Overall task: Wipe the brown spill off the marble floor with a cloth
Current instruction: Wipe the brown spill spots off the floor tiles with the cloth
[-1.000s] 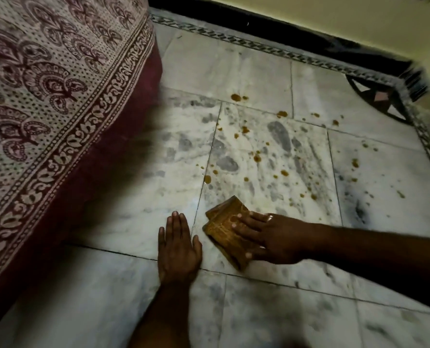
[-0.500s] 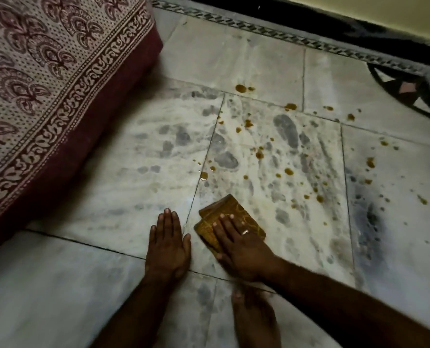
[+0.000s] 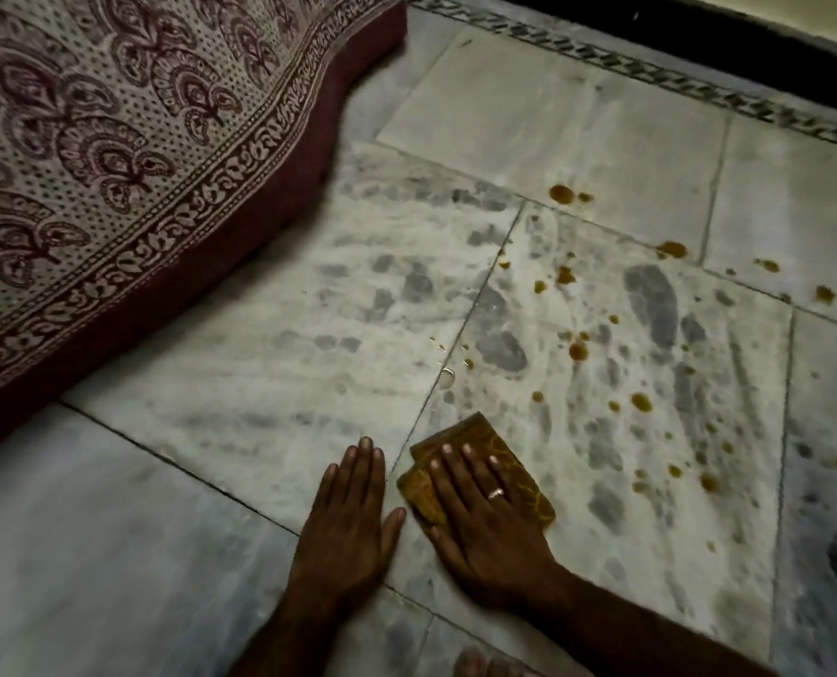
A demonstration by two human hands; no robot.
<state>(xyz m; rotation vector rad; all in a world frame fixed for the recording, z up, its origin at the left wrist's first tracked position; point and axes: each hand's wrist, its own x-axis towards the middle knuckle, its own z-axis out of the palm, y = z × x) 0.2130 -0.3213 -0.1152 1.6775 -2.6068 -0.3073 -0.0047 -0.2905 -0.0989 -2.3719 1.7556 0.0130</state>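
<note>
On the marble floor point(image 3: 240, 393), near the bottom centre of the head view, a folded brown cloth point(image 3: 529, 486) is pressed flat under the right hand point(image 3: 485, 515), whose fingers are spread and extended over it rather than curled round it; a ring point(image 3: 496, 493) is seen on one finger. The left hand point(image 3: 348, 525) is laid palm-down, fingers straight and together, on bare marble just beside the cloth, w/ nothing held; its thumb tip lies close to the cloth's edge, though contact can't be told. The brown spill point(image 3: 578, 351) is scattered as separate drops beyond and to the right of the cloth, across approx. three tiles, apart from the cloth itself. A few pale wet marks point(image 3: 448, 376) are visible along the tile joint just beyond the cloth, possibly smeared drops, but the view is too dim to be sure. A patterned maroon-edged bedspread point(image 3: 113, 163) is draped at upper left, its hem reaching the floor. A patterned border strip point(image 3: 651, 75) is seen along the far wall.
</note>
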